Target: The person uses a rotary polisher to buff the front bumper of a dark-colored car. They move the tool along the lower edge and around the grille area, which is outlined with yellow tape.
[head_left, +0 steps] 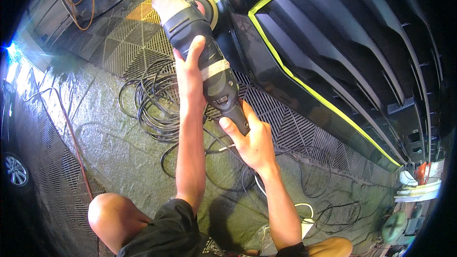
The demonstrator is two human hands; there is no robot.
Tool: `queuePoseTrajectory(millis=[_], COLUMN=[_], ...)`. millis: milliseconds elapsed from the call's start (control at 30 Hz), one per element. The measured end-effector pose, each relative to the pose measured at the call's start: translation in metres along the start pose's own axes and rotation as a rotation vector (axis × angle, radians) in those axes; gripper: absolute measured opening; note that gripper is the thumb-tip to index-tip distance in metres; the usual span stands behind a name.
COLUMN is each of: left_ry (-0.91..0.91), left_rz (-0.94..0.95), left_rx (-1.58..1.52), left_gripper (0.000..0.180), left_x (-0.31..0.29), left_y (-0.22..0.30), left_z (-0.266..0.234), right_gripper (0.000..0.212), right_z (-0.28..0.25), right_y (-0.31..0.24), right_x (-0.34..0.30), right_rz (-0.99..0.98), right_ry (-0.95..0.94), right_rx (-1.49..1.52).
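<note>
Both my hands hold a black car polisher (pixel 220 82) that slants from upper left to lower right. Around its body, behind the head, my left hand (pixel 189 78) is closed, with the thumb lying along the top. My right hand (pixel 254 145) grips the rear handle. A strip of pale tape circles the tool's middle, and its head has a worn beige covering. The round pad (pixel 207 12), reddish inside a pale rim, is against or very close to a glossy dark car panel (pixel 231 43); I cannot tell which.
Yellow-green masking tape (pixel 304 84) edges a ribbed black grille (pixel 342 52) on the right. Coiled black cable (pixel 154 102) lies on the floor beneath my arms. A white power strip (pixel 307 226) sits lower right. Far left are a bright lamp (pixel 13 52) and a car wheel (pixel 16 170).
</note>
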State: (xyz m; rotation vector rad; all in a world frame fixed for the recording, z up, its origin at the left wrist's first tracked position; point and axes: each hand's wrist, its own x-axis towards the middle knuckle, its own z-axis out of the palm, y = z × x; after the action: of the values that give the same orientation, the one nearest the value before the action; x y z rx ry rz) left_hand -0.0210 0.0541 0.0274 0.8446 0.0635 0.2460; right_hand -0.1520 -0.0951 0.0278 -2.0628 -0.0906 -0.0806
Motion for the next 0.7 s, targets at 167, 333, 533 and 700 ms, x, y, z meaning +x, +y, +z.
queuePoseTrajectory(millis=[167, 333, 533, 700], left_ry=[0.058, 0.047, 0.018, -0.018], left_rz=[0.000, -0.050, -0.112, -0.146], left_rx=[0.054, 0.031, -0.031, -0.061], left_gripper=[0.070, 0.072, 0.072, 0.065], left_x=[-0.019, -0.055, -0.080, -0.054], left_y=[-0.018, -0.041, -0.045, -0.035], left_z=[-0.013, -0.024, -0.032, -0.037], right_gripper=[0.075, 0.084, 0.094, 0.090], right_z=[-0.002, 0.002, -0.010, 0.024], right_y=[0.022, 0.038, 0.037, 0.027], right_x=[-0.023, -0.056, -0.052, -0.029], right_rz=[0.045, 0.161, 0.270, 0.199], right_ry=[-0.028, 0.008, -0.196, -0.062], right_rx=[0.005, 0.015, 0.027, -0.062])
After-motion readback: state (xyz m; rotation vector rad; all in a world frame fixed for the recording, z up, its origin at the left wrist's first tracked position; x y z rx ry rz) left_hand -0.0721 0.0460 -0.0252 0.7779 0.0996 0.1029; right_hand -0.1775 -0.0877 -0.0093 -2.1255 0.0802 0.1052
